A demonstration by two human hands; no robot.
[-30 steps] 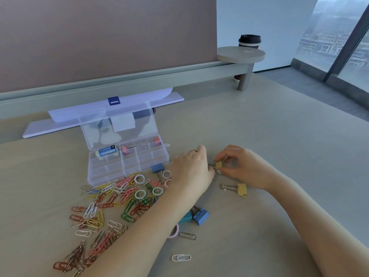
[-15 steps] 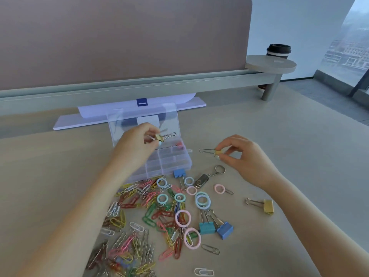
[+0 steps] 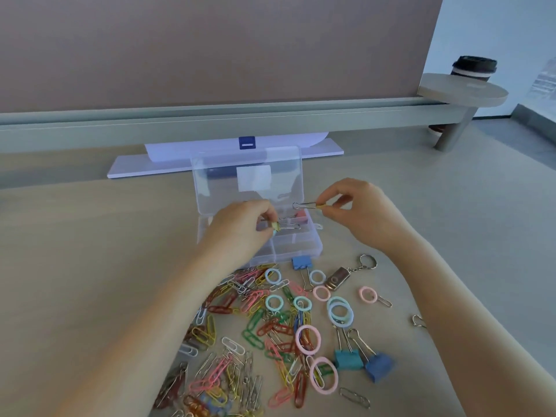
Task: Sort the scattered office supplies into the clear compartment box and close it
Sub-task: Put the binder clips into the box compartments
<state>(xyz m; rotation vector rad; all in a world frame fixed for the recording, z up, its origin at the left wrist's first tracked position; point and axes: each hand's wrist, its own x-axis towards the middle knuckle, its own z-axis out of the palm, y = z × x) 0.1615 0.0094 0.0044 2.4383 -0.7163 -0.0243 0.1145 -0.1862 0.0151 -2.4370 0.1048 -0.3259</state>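
Note:
The clear compartment box stands open on the desk, its lid tilted up behind. My left hand pinches a small yellow binder clip low over the box's middle compartments. My right hand holds a second yellow binder clip just above the box's right side. In front of the box lie several coloured paper clips, pastel rings, blue binder clips, and a USB keychain.
A white flat stand lies behind the box against the grey rail and brown partition. A coffee cup sits on a round shelf at the far right. A metal clip loop shows beside my right forearm.
Both hands have carried their yellow binder clips toward the box: the left has lowered over the compartments, the right has moved left to the box's right side. The view has shifted closer.

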